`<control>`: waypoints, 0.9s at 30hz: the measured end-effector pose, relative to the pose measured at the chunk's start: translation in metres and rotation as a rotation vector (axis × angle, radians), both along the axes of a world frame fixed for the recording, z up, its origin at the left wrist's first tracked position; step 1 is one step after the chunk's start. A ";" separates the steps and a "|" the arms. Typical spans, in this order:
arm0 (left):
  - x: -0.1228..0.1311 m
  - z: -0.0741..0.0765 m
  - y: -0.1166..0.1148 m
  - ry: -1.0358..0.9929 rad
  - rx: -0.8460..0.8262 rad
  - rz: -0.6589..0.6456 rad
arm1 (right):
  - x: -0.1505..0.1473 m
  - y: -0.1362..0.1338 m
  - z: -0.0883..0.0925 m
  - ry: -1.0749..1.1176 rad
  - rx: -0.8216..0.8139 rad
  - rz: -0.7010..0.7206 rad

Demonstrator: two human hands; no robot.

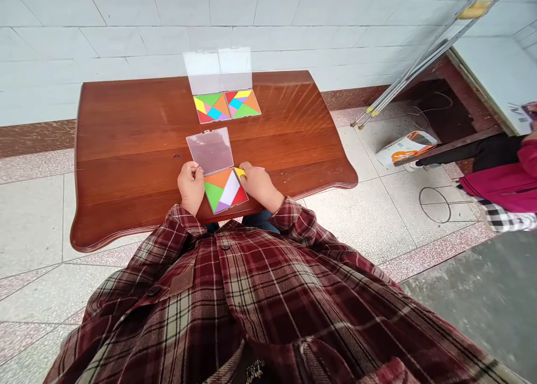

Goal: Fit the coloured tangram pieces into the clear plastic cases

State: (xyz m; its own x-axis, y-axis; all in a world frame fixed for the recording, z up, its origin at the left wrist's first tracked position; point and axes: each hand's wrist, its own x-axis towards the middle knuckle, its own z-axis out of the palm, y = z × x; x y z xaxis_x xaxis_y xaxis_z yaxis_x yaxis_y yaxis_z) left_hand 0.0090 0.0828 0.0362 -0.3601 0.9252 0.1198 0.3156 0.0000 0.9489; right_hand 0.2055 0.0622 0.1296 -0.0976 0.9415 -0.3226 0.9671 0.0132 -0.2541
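Observation:
An open clear plastic case [225, 190] of coloured tangram pieces lies near the front edge of the brown wooden table [138, 127], its lid [210, 150] folded back. My left hand [191, 185] is closed on the case's left edge. My right hand [258, 184] rests at the case's right edge, fingers curled on a yellow piece [239, 172] at the top right corner. Both arms wear plaid sleeves.
Two more open tangram cases [227, 105] sit side by side at the table's far edge, lids [218, 70] against the white tiled wall. At the right a person in red sits by a white box [405, 147] and metal poles on the floor.

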 end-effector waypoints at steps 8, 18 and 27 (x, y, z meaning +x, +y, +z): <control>0.000 -0.002 0.001 0.011 -0.013 -0.007 | 0.046 0.003 -0.010 0.007 0.165 -0.133; 0.000 0.002 0.001 0.030 -0.019 -0.009 | 0.024 -0.014 -0.002 0.197 0.026 0.424; 0.001 0.005 -0.001 0.058 -0.016 -0.009 | 0.013 0.000 0.014 -0.039 -0.104 0.745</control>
